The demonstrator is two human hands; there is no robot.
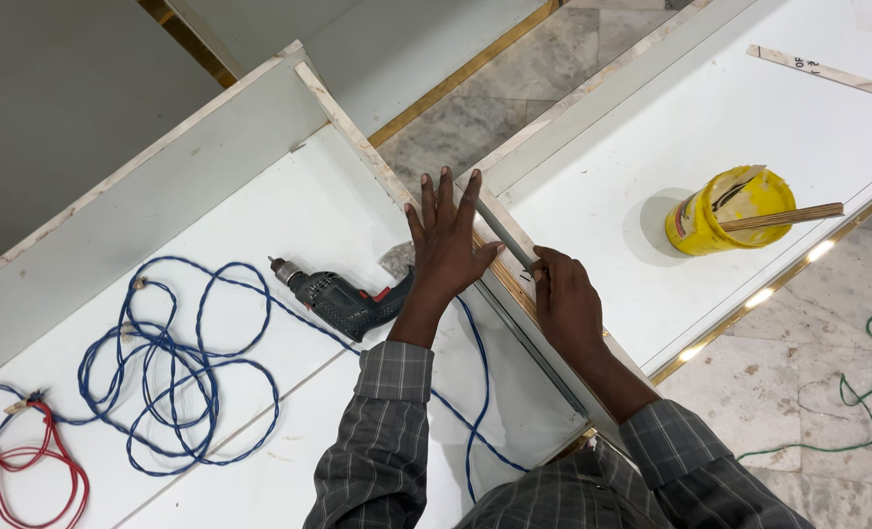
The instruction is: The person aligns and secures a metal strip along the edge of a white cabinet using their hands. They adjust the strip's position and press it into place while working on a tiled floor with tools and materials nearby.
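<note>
My left hand (445,240) lies flat with fingers spread against the upright edge of a white panel (358,137). My right hand (565,299) pinches the near end of a thin grey metal strip (503,231) that lies along the panel's edge. A dark blue-grey electric drill (343,299) rests on the white board just left of my left wrist. Its blue twisted cord (176,362) loops across the board to the left.
A yellow open pot (725,211) with a wooden stick (784,217) across it stands on the right white board. A thin printed strip (828,72) lies at the far right. Red wire (34,460) coils bottom left; green wire (847,392) trails on the marble floor.
</note>
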